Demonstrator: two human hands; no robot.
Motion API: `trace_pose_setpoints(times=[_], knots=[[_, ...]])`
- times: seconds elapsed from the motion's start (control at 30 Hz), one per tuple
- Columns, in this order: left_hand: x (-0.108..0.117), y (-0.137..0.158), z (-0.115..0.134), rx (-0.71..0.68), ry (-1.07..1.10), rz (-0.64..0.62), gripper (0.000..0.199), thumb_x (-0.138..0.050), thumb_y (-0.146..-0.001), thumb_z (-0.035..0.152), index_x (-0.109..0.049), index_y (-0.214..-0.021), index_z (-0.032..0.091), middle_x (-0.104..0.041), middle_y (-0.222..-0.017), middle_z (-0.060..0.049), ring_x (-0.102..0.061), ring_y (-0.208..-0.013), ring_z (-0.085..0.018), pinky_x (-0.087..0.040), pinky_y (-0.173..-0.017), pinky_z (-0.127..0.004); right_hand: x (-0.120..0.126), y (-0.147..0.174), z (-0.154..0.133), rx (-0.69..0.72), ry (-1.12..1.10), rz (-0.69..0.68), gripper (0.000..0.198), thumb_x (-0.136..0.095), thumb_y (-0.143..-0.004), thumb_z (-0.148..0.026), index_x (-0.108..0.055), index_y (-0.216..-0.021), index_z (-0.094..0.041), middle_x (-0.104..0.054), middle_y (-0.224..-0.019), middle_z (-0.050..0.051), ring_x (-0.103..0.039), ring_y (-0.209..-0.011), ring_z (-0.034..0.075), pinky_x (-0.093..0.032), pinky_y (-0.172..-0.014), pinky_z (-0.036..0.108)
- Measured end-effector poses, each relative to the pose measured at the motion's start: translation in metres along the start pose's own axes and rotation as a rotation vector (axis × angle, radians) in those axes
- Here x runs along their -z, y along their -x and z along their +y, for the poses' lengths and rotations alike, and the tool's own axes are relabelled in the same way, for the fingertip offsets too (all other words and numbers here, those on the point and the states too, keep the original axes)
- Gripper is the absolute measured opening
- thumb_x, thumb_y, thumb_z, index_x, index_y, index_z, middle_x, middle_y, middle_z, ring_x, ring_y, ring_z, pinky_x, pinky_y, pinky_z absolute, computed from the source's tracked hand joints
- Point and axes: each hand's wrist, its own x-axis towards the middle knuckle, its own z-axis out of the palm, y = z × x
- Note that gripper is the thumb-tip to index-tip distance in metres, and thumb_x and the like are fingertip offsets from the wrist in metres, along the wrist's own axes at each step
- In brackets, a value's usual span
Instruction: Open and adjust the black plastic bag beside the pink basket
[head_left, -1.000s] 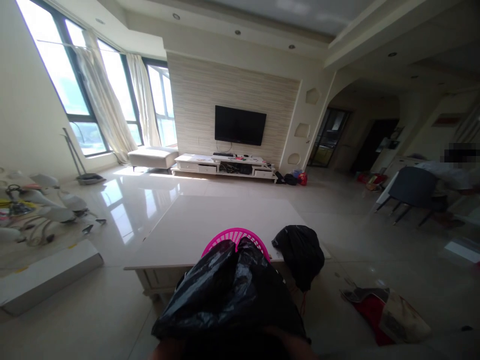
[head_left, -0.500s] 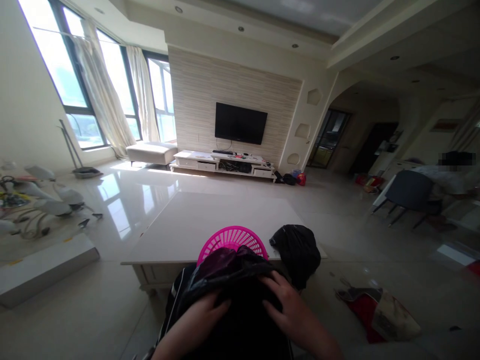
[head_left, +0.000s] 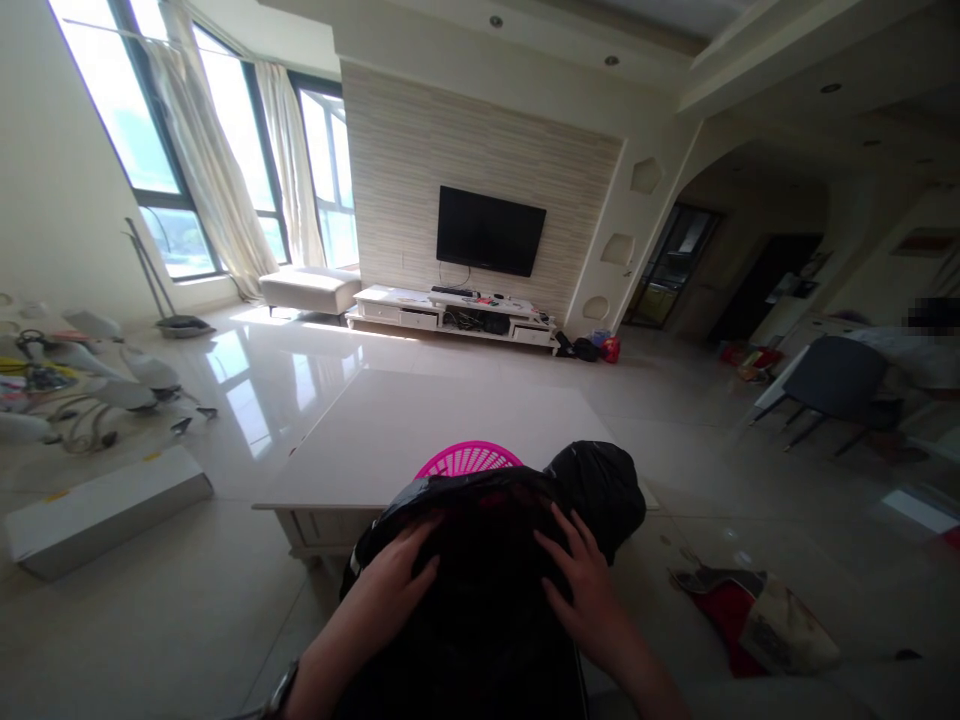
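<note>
Taking entries by extent in view, with the dial centred on the work and 12 straight ahead, the low white table (head_left: 450, 405) comes first, running out at 12 o'clock. Next, the black plastic bag (head_left: 480, 540) at dial centre: close in front of the wearer, at the table's near edge, rim arched, dark mouth facing back toward 6; what supports it underneath is too dark to tell. Long white box (head_left: 112, 510) on the floor, between 9 and 10. Red-and-pale cloth item (head_left: 750, 610), crumpled on the floor at 3. Black bundle (head_left: 600, 495) between 1 and 2, at the table's near right corner, next to the bag. Pink basket (head_left: 471, 459) at 12, just behind the bag, only its far slotted rim showing. Left hand (head_left: 394, 580) at 9 and right hand (head_left: 586, 590) at 3: both unclenched, fingers splayed against the black material on either side of the mouth; whether any film is pinched cannot be told. Smallest: wristband (head_left: 283, 690) on the left wrist, between 7 and 8. Step in hand, judged: spreading the bag's mouth. Next move, judged: calls for even outward pressure from both hands, keeping the rim from folding inward.
</note>
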Motion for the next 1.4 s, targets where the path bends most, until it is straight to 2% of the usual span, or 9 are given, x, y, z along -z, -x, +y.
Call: trace_pose_setpoints(times=[0.13, 0.3, 0.53, 0.63, 0.77, 0.97, 1.13, 1.23, 1.4], knots=[[0.007, 0.001, 0.005, -0.025, 0.004, 0.069, 0.054, -0.053, -0.101, 0.037, -0.055, -0.154, 0.026, -0.057, -0.159, -0.009, -0.05, -0.149, -0.03, -0.038, -0.127, -0.053, 0.0, 0.002, 0.005, -0.014, -0.011, 0.046, 0.057, -0.057, -0.095, -0.025, -0.057, -0.151, -0.034, -0.028, -0.175, 0.004, -0.025, -0.16, 0.036, -0.033, -0.127, 0.062], [0.012, -0.013, 0.0, -0.035, -0.004, 0.16, 0.053, -0.05, -0.101, 0.035, -0.052, -0.153, 0.021, -0.056, -0.158, -0.012, -0.052, -0.147, -0.03, -0.04, -0.125, -0.053, -0.008, -0.004, 0.008, -0.003, -0.169, 0.054, 0.057, -0.044, -0.103, -0.027, -0.044, -0.161, -0.031, -0.028, -0.173, 0.009, -0.026, -0.161, 0.03, -0.029, -0.13, 0.058], [0.026, -0.034, 0.009, -0.077, 0.013, 0.151, 0.042, -0.052, -0.1, 0.032, -0.06, -0.141, 0.026, -0.064, -0.146, -0.009, -0.06, -0.136, -0.029, -0.047, -0.119, -0.049, -0.01, -0.032, 0.006, -0.04, -0.387, 0.067, 0.062, -0.042, -0.105, -0.031, -0.031, -0.166, -0.027, -0.029, -0.174, 0.01, -0.026, -0.162, 0.025, -0.023, -0.133, 0.052], [0.028, -0.049, 0.003, -0.086, 0.019, 0.18, 0.038, -0.052, -0.099, 0.028, -0.062, -0.136, 0.025, -0.063, -0.139, -0.009, -0.061, -0.13, -0.028, -0.048, -0.116, -0.047, -0.008, -0.055, 0.012, -0.022, -0.376, 0.07, 0.065, -0.047, -0.102, -0.032, -0.034, -0.165, -0.025, -0.031, -0.173, 0.012, -0.026, -0.162, 0.025, -0.022, -0.133, 0.052], [0.015, -0.069, -0.022, -0.021, -0.012, 0.297, 0.033, -0.054, -0.096, 0.029, -0.068, -0.125, 0.019, -0.061, -0.125, -0.011, -0.061, -0.12, -0.03, -0.049, -0.113, -0.051, -0.018, -0.09, 0.026, -0.014, -0.37, 0.049, 0.066, -0.052, -0.097, -0.029, -0.039, -0.161, -0.021, -0.036, -0.169, 0.015, -0.03, -0.159, 0.026, -0.021, -0.133, 0.053], [-0.008, -0.091, -0.053, 0.043, 0.038, 0.335, 0.028, -0.05, -0.094, 0.028, -0.069, -0.112, 0.018, -0.064, -0.126, -0.013, -0.06, -0.126, -0.031, -0.045, -0.118, -0.053, -0.044, -0.126, 0.042, -0.031, -0.41, 0.069, 0.065, -0.056, -0.092, -0.028, -0.046, -0.155, -0.018, -0.045, -0.163, 0.015, -0.037, -0.155, 0.027, -0.025, -0.132, 0.051], [-0.016, -0.102, -0.062, 0.105, 0.058, 0.285, 0.038, -0.047, -0.094, 0.032, -0.059, -0.127, 0.016, -0.072, -0.121, -0.015, -0.069, -0.116, -0.03, -0.054, -0.105, -0.049, -0.065, -0.146, 0.05, -0.123, -0.566, 0.091, 0.062, -0.06, -0.088, -0.033, -0.053, -0.148, -0.022, -0.054, -0.156, 0.012, -0.048, -0.147, 0.026, -0.033, -0.128, 0.048], [-0.016, -0.104, -0.063, 0.122, 0.036, 0.266, 0.045, -0.047, -0.095, 0.035, -0.056, -0.135, 0.015, -0.072, -0.126, -0.016, -0.069, -0.119, -0.03, -0.054, -0.105, -0.047, -0.072, -0.151, 0.053, -0.174, -0.549, 0.115, 0.058, -0.061, -0.087, -0.034, -0.057, -0.144, -0.023, -0.059, -0.15, 0.011, -0.055, -0.141, 0.026, -0.039, -0.124, 0.046], [0.002, -0.108, -0.061, 0.133, -0.07, 0.354, 0.036, -0.052, -0.093, 0.036, -0.068, -0.12, 0.019, -0.065, -0.128, -0.017, -0.059, -0.126, -0.037, -0.043, -0.113, -0.055, -0.067, -0.156, 0.051, -0.199, -0.386, 0.22, 0.047, -0.057, -0.088, -0.027, -0.067, -0.133, -0.017, -0.064, -0.132, 0.015, -0.06, -0.129, 0.029, -0.043, -0.119, 0.046]])
